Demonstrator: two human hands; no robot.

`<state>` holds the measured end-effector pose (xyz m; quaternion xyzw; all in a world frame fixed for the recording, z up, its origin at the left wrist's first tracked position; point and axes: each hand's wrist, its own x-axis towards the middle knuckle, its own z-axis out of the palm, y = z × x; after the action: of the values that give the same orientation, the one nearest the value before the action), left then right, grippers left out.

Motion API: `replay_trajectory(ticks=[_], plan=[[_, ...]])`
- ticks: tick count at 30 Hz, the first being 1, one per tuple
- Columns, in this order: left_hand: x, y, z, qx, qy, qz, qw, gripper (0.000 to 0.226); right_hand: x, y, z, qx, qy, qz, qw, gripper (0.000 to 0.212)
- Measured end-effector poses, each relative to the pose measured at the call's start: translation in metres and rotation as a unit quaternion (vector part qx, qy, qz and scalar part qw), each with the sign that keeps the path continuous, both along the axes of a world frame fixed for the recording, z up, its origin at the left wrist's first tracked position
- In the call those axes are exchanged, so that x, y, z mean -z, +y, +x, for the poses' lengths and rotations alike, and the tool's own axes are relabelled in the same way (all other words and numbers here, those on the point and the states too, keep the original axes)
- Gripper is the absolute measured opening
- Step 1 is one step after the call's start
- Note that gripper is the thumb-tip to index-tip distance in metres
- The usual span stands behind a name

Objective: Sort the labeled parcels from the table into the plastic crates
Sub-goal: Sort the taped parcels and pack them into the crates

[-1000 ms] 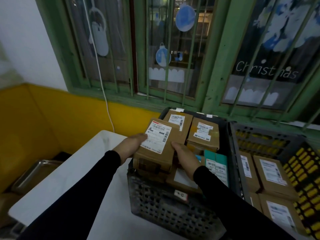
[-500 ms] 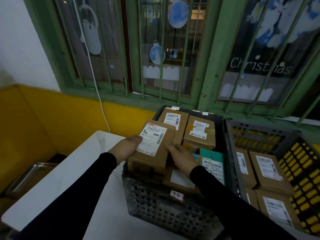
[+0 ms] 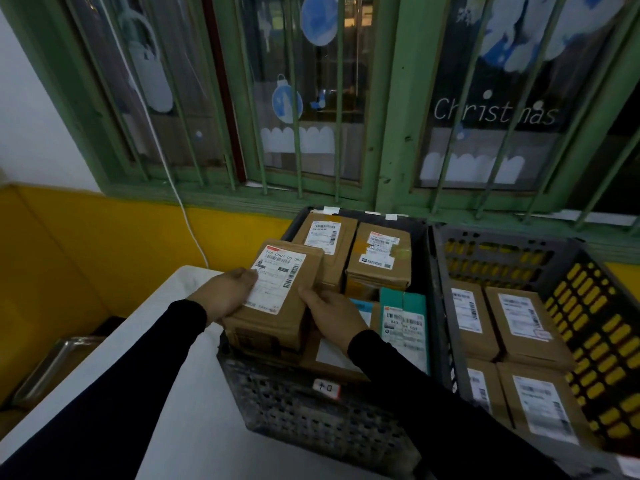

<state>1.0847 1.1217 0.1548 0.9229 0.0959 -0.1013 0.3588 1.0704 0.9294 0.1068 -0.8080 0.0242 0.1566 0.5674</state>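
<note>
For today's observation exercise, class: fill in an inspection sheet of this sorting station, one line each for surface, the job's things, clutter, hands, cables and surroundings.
Surface: white table, bare where visible.
Job's things: held parcel, label up, over the near-left corner of the dark crate, which holds more brown parcels and a teal parcel; grey crate to the right holds four labelled parcels.
Clutter: metal tray below the table's left edge.
Hands: left hand and right hand grip the parcel's sides.
Cables: white cable hanging down the window.
Surroundings: green barred window, yellow wall.
</note>
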Motion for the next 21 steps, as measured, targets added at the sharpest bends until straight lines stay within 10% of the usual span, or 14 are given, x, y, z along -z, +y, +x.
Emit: replay_trajectory(ticks=[21], plan=[[-0.014, -0.018, -0.008, -0.005, -0.008, 0.124, 0.992, 0.057, -0.002, -0.013, 0.004, -0.023, 0.040, 0.074, 0.996, 0.043]])
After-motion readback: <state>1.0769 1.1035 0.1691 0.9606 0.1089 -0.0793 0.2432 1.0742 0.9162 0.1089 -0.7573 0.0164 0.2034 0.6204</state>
